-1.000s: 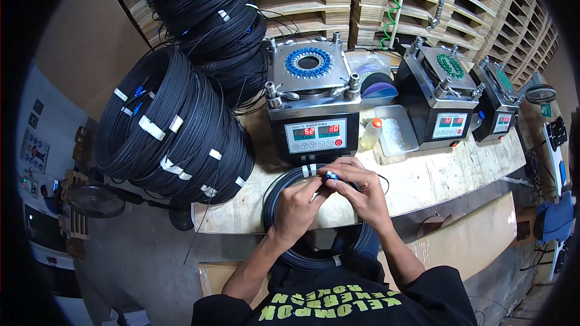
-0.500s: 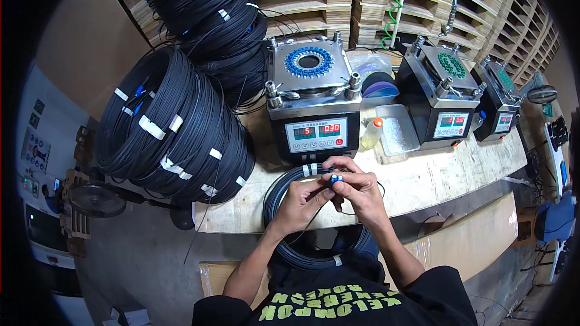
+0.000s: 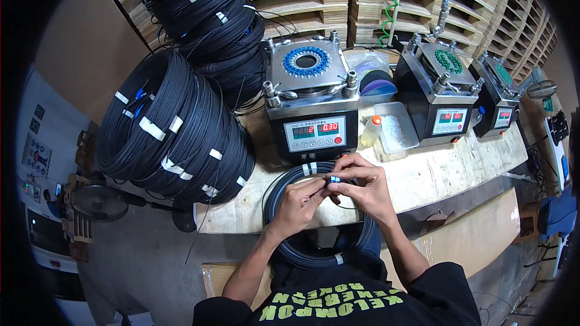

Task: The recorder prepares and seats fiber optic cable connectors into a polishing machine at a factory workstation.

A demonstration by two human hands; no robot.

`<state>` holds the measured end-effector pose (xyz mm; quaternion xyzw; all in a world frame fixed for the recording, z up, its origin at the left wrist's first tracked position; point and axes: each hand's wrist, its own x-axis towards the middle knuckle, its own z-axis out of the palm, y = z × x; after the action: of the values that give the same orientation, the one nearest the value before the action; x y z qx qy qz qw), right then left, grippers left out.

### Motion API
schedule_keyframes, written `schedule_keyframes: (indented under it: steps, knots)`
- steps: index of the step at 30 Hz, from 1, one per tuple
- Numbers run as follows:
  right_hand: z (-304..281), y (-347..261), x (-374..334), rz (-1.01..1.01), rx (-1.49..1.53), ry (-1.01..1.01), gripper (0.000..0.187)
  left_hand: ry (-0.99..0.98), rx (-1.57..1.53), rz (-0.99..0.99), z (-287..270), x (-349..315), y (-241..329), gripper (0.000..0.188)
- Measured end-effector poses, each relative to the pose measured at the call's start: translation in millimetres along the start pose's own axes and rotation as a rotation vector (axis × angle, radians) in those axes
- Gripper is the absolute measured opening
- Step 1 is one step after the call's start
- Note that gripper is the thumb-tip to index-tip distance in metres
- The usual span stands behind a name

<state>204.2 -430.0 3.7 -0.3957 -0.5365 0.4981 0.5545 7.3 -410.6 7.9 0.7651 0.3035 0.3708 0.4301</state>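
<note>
Both hands pinched together on small blue connector [image 3: 334, 178] at end of black cable coil [image 3: 314, 217] hanging off surface [image 3: 435, 175] edge – left hand [image 3: 299, 202], right hand [image 3: 362, 184]; fitting looks mid-way, unfinished.

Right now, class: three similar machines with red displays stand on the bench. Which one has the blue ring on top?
The leftmost machine, directly behind the hands: its top plate carries a blue ring, whereas the middle machine and the right machine carry green ones.
</note>
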Motion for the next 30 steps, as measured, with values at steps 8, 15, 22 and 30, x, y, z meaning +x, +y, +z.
schedule_keyframes:
  steps: [8,15,22,30]
  knots:
    - [2.3,-16.4,-3.9,-0.059,-0.049,-0.024,0.027,-0.015,-0.179,-0.040,3.1,-2.7,-2.2,0.014]
    - [-4.2,-9.6,-5.0,-0.002,-0.009,-0.137,0.020,-0.062,-0.005,-0.052,-6.0,-1.7,9.8,0.011]
    - [-52.2,-14.7,2.4,0.132,-0.120,-0.328,0.039,-0.047,-0.232,-0.075,5.4,-9.2,-11.6,0.016]
    - [-243.7,114.5,86.9,0.242,-1.057,0.031,0.031,-0.033,-0.446,-0.198,13.0,-13.9,-11.7,0.021]
